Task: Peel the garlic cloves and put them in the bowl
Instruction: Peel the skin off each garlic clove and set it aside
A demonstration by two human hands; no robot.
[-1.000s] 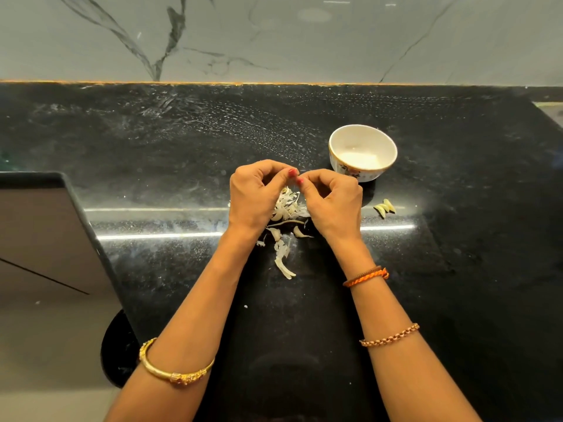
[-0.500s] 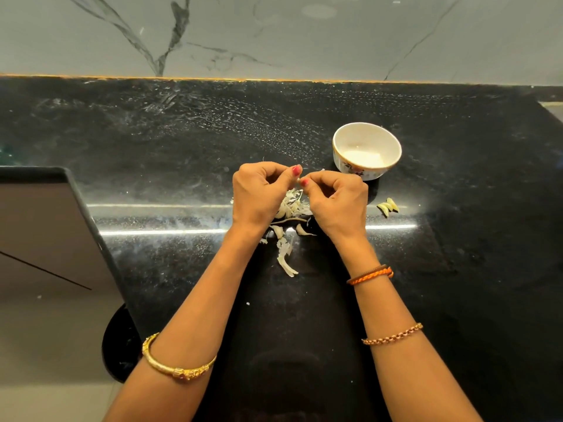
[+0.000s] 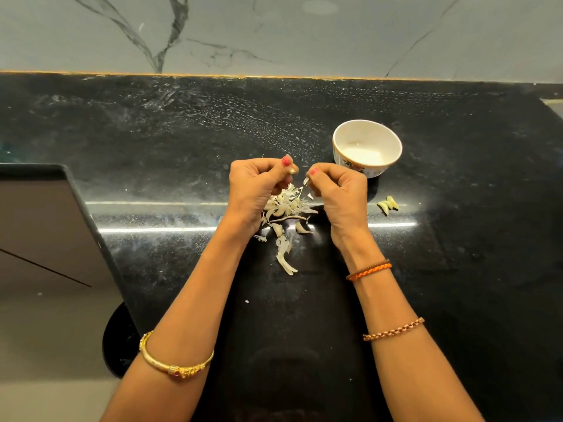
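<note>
- Nearest the viewer, two bare forearms reach forward over a glossy black stone counter (image 3: 457, 269); a smooth gold bangle (image 3: 175, 362) circles the left wrist, a woven orange thread band (image 3: 368, 271) and a beaded chain the right.
- Between the wrists lies a loose heap of papery garlic skins (image 3: 285, 214), pale, thin and curled, with what look like a couple of unpeeled cloves among them.
- Just above the heap, the left hand (image 3: 259, 190) is curled, thumb and fingertip pinching a small garlic clove (image 3: 292, 171).
- The right hand (image 3: 341, 193) is curled too, pinching a white sliver of skin (image 3: 306, 181) a short gap from the clove.
- To do this step well, I would judge, hold the clove firmly, strip the skin lengthwise, and drop the scrap on the heap.
- To the right, three yellowish, crescent-shaped cloves (image 3: 387, 204) lie bare on the stone, well apart from the heap.
- Beyond the right hand stands a small white ceramic bowl (image 3: 341, 138), floral-painted outside; no cloves show inside.
- Farthest, a grey veined marble wall (image 3: 274, 35).
</note>
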